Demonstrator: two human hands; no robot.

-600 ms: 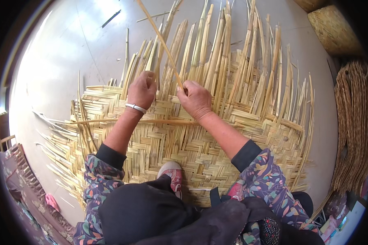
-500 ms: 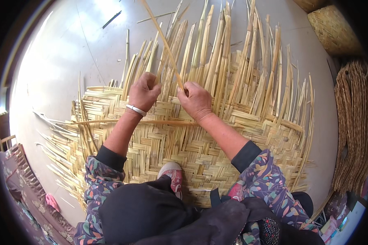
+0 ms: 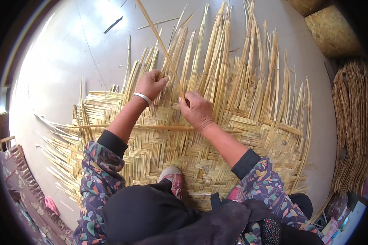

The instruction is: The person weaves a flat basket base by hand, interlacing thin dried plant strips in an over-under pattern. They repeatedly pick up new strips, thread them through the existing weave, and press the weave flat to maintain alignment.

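While one right hand [image 3: 198,112] grips one slender rod [image 3: 159,43], whose long axis points to eleven o'clock over one woven mat [image 3: 200,161], one left hand [image 3: 151,85], its hold impossible to tell, lies at the right hand's ten o'clock, farther toward twelve than a moment earlier.

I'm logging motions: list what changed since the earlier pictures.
The left hand has moved slightly forward and rightward over the woven mat; whether it released anything is unclear. The right hand still grips the long strip; a pink shoe stays on the mat.
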